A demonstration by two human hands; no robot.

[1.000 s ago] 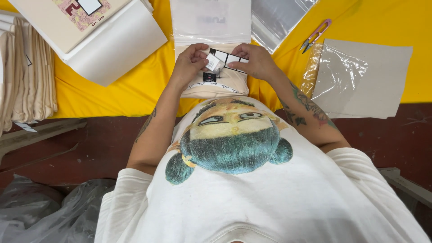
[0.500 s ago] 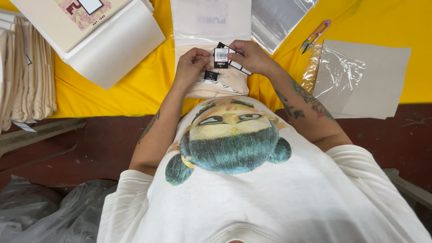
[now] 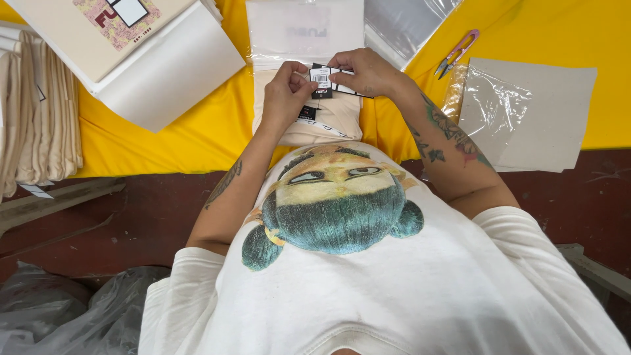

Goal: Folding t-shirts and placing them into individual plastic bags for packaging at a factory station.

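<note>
A folded cream garment (image 3: 335,118) lies on the yellow cloth (image 3: 197,135) straight in front of me. My left hand (image 3: 287,92) and my right hand (image 3: 365,71) meet above it, both pinching small black and white hang tags (image 3: 324,79). Another black label (image 3: 307,113) rests on the garment just under my left hand. Beyond the garment sits a folded white garment in a clear bag (image 3: 303,29).
Pink thread snips (image 3: 457,54) lie at the upper right beside a grey cardboard sheet (image 3: 545,115) with clear plastic on it. A stack of folded white shirts (image 3: 131,46) is at the upper left, cream fabric pieces (image 3: 36,112) at the far left.
Both hands have lifted the hang tags up off the garment's neck area and hold them slightly farther from me; the tags now face upward.
</note>
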